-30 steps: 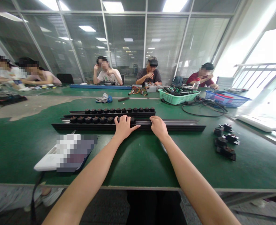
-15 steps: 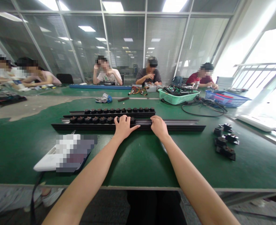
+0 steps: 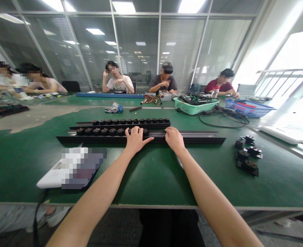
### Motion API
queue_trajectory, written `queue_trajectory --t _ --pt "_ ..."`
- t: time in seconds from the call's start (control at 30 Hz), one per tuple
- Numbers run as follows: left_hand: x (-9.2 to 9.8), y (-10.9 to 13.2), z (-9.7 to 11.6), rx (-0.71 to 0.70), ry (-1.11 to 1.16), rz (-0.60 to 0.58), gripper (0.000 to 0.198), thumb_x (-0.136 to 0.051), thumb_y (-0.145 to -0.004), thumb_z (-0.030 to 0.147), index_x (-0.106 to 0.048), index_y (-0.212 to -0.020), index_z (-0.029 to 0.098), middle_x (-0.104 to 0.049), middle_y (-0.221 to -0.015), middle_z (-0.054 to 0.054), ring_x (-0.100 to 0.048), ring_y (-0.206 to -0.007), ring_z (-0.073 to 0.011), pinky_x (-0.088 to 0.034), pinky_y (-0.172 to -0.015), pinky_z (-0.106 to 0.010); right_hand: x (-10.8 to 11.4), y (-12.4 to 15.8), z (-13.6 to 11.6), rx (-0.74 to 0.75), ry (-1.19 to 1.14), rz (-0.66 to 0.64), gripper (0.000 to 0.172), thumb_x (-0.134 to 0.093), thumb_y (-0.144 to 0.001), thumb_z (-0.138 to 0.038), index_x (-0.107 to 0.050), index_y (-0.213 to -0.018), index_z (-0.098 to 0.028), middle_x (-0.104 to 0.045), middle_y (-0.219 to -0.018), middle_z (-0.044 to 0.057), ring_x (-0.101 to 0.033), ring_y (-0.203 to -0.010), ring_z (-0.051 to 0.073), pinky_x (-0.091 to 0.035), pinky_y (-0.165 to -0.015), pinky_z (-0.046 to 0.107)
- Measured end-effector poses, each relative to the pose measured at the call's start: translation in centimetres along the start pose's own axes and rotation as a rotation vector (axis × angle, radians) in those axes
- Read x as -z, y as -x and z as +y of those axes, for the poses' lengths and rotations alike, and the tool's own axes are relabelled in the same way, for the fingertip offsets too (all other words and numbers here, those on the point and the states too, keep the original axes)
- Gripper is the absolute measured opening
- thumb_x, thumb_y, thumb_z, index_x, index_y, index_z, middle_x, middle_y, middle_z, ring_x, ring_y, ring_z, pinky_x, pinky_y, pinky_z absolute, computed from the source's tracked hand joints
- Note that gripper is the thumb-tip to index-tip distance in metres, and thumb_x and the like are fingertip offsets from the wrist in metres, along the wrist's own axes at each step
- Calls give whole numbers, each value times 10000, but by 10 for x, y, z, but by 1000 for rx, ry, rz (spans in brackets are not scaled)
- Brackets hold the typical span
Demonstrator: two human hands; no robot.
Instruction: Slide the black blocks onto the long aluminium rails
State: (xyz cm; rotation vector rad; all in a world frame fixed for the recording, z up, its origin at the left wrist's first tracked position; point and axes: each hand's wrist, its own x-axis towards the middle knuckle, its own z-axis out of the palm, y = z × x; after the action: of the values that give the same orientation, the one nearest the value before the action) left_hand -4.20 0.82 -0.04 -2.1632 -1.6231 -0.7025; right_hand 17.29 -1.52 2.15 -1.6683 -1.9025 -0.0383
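A long black rail [image 3: 205, 140] lies across the green table, with a row of round black parts [image 3: 96, 131] in its left half. My left hand [image 3: 136, 140] rests over the right end of that row, fingers spread on the parts and thumb stretched out to the right. On the bare channel to the right, my right hand [image 3: 174, 138] is closed at the rail, fingers curled together; what it grips, if anything, is hidden. Just behind lies a second, shorter rail [image 3: 84, 123], filled with similar black parts.
Several loose black parts [image 3: 247, 159] lie to the right. A white device [image 3: 56, 171] is at the front left. Farther back are a green basket [image 3: 196, 108], a blue basket [image 3: 254, 109], black cables [image 3: 226, 116] and a glove [image 3: 114, 108]. People sit across the table.
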Motion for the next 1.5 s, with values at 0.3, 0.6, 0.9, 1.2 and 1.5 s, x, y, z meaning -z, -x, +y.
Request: queue_trajectory --t 0.3,0.6,0.9,1.2,1.5 --pt "1 0 1 4 -8 -3 724 -446 -911 761 -625 -1280 165 -594 -1316 -199 -524 -1242 -356 -184 -1183 -589 1 0 -2 -16 19 -21 383 -383 -1012 -149 -736 -1150 -203 -653 -1301 98 -557 -1208 191 -477 -957 260" --pt "0 0 0 2 14 -2 745 -445 -907 764 -624 -1277 143 -590 -1313 -208 -518 -1252 -361 -173 -1187 -588 1 1 1 -35 29 -1 417 -376 -970 -71 -738 -1128 -202 -666 -1277 94 -565 -1196 196 -485 -937 269" --pt "-2 0 -1 -1 2 3 724 -430 -920 755 -621 -1277 154 -595 -1313 -203 -521 -1249 -353 -174 -1189 -585 1 0 1 -62 41 9 411 -380 -954 -58 -743 -1089 -197 -671 -1263 89 -567 -1200 193 -484 -937 263" --pt "-1 0 -1 -6 0 4 751 -425 -908 777 -617 -1279 152 -590 -1316 -204 -514 -1262 -356 -171 -1191 -588 4 2 -1 -65 47 7 401 -377 -970 -82 -737 -1104 -195 -672 -1256 96 -572 -1191 197 -485 -948 269" --pt "0 0 -1 8 22 -15 729 -432 -912 762 -617 -1292 169 -580 -1327 -200 -506 -1270 -361 -151 -1199 -592 6 2 -4 -77 35 -4 381 -387 -983 -111 -738 -1105 -198 -672 -1245 103 -571 -1194 203 -480 -971 278"
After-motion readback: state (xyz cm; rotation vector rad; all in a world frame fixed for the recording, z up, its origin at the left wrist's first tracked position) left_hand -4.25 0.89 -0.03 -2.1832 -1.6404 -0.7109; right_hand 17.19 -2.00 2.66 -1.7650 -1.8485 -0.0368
